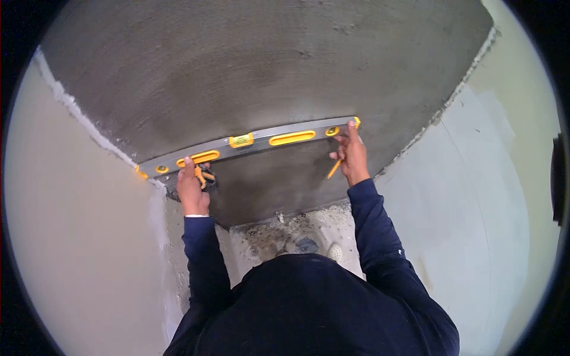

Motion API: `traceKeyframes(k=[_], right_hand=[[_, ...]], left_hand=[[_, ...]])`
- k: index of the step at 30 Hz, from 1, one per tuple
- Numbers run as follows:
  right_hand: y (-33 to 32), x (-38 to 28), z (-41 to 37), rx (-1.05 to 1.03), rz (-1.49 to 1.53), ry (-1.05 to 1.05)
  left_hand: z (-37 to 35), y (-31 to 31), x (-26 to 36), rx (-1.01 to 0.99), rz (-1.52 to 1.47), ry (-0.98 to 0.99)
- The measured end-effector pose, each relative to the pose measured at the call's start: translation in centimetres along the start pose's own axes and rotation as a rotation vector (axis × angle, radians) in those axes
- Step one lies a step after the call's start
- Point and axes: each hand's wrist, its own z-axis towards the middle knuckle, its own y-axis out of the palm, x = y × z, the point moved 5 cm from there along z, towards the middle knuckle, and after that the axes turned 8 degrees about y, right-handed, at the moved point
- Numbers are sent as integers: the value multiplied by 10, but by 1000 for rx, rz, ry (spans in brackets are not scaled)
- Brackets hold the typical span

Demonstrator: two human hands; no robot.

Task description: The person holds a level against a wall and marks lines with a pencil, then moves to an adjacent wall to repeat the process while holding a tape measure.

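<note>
A long grey spirit level [261, 139] with yellow grips and vials lies across the grey plastered wall, its right end higher in this view. My left hand [191, 193] is closed at the level's left part, thumb on its face. The same hand also has a small black and orange tool [205, 177], of a kind I cannot tell. My right hand [354, 155] grips the level near its right end, index finger up by the yellow end cap. A yellow pencil [334, 169] sticks out downward from the right hand's fingers.
Pale side walls [77, 196] stand close on the left and right [463, 213], with rough white edges where they meet the plastered wall [285, 65]. Below, the dusty floor [261, 237] has a dark round patch [306, 244] and a light shoe [335, 252] beside it.
</note>
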Motion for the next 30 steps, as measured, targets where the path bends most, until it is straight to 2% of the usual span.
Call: traceKeyframes(k=[5, 7, 14, 30], right_hand=[[3, 0, -2, -28, -7, 9], [2, 0, -2, 17, -5, -14], [7, -4, -8, 33, 12, -4], [3, -2, -1, 28, 15, 15]], left_hand=[[2, -3, 0, 25, 4, 68], [11, -12, -15, -53, -20, 26], [7, -9, -12, 25, -19, 26], [7, -10, -13, 4, -70, 12]])
